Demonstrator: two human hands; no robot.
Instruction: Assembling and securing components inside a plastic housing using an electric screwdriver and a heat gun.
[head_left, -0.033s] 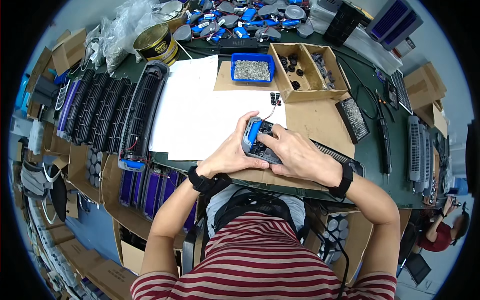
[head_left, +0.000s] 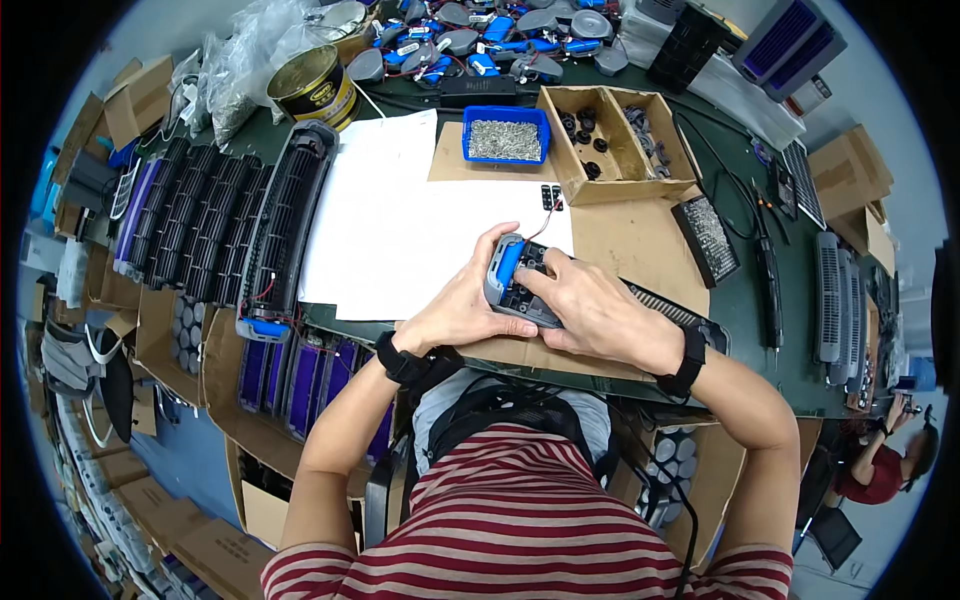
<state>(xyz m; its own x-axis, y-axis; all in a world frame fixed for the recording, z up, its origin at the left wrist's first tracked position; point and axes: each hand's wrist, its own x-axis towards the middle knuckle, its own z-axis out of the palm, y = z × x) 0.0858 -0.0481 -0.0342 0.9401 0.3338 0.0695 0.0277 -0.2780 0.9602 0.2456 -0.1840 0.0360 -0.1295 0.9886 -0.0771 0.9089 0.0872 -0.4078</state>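
Note:
Near the front edge of the table, both hands are around the end of a long grey-and-black plastic housing (head_left: 527, 298). A blue battery pack (head_left: 509, 260) sits in that end. My left hand (head_left: 455, 308) grips the housing from the left, thumb along its near edge. My right hand (head_left: 608, 312) bends over the other side, fingertips pressed at the black interior; whether they pinch a small part is hidden. The slatted part (head_left: 665, 308) of the housing shows beyond my right wrist. A thin red wire (head_left: 545, 220) runs up from it to a small black piece (head_left: 551, 197).
White paper (head_left: 375, 220) and cardboard cover the worktop. A blue tray (head_left: 503, 140) of small metal screws, a divided cardboard box (head_left: 600, 145) and a black screw box (head_left: 706, 240) stand beyond my hands. An electric screwdriver (head_left: 768, 280) lies right; slatted housings (head_left: 215, 225) line the left.

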